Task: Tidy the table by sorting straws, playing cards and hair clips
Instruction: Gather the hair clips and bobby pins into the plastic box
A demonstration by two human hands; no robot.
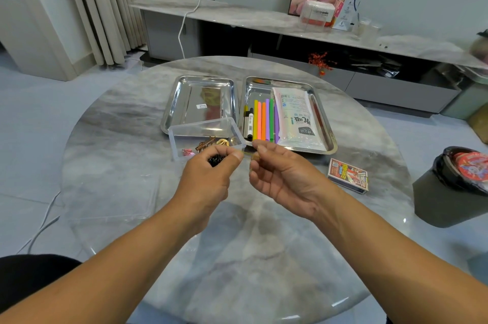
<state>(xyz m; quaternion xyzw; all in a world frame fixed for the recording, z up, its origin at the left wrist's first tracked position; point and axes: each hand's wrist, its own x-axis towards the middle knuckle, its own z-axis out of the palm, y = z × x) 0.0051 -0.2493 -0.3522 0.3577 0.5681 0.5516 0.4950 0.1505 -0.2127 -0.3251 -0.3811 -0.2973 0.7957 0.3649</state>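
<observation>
We see both hands raised over the table's middle, just in front of the clear plastic box [206, 136]. Left hand [208, 178] is curled, fingers closed round a black toothed hair clip [217, 160], thumb tip pointing right. Right hand [280, 173] has thumb & forefinger pinched on a small brownish-gold thing [254, 157], prob. another clip, too blurred to be sure; other fingers loosely bent.

The box holds brown, gold & pink hair clips [208, 144] and stands at the near edge of the left steel tray [173, 102], overlapping its corner. We see only reflections and a small label inside that tray. The right steel tray [320, 112], beside it, holds coloured straws [264, 120] laid lengthwise, a black-and-white marker [248, 123] at their left, and a printed packet [297, 118] on their right.

A playing card box [348, 175] lies on the table toward its right edge, near that tray's front corner.
</observation>
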